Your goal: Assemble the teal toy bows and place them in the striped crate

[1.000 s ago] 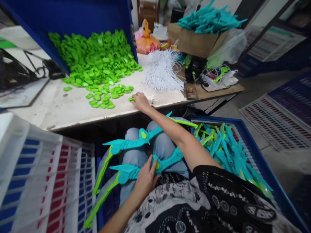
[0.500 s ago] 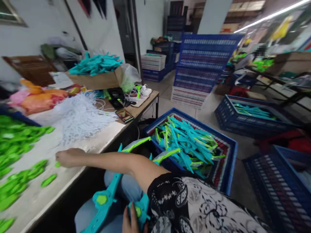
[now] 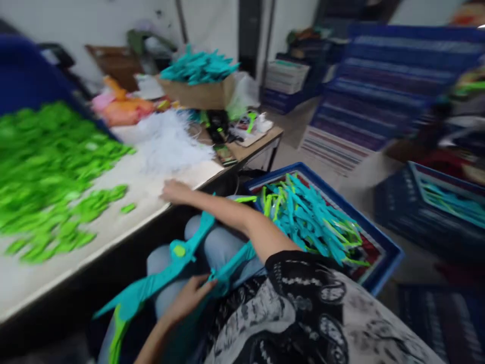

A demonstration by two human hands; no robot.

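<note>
My right hand [image 3: 176, 192] is just above the table's front edge, fingers curled together and blurred; whatever they hold is hidden. Beside it lies a small flat green plastic piece [image 3: 128, 208]. My left hand [image 3: 195, 292] grips a teal plastic bow-shaped piece [image 3: 237, 260] on my lap, its thumb and fingers at the middle part. Another teal bow-shaped piece [image 3: 161, 279] rests across my knees, with a green oval [image 3: 179, 251] in its centre and a green and grey tip at the lower end.
Green pieces [image 3: 56, 167] cover the left of the table [image 3: 125, 232], near a heap of thin white cords [image 3: 172, 144]. Behind stands a cardboard box [image 3: 197, 95] of teal parts. A blue crate [image 3: 394, 253] of teal and green pieces sits to my right; stacked crates [image 3: 364, 86] rise beyond.
The view has swung left and down. My right hand has drawn back towards the table's front edge, and the green piece that was by its fingertips no longer shows on the table.
</note>
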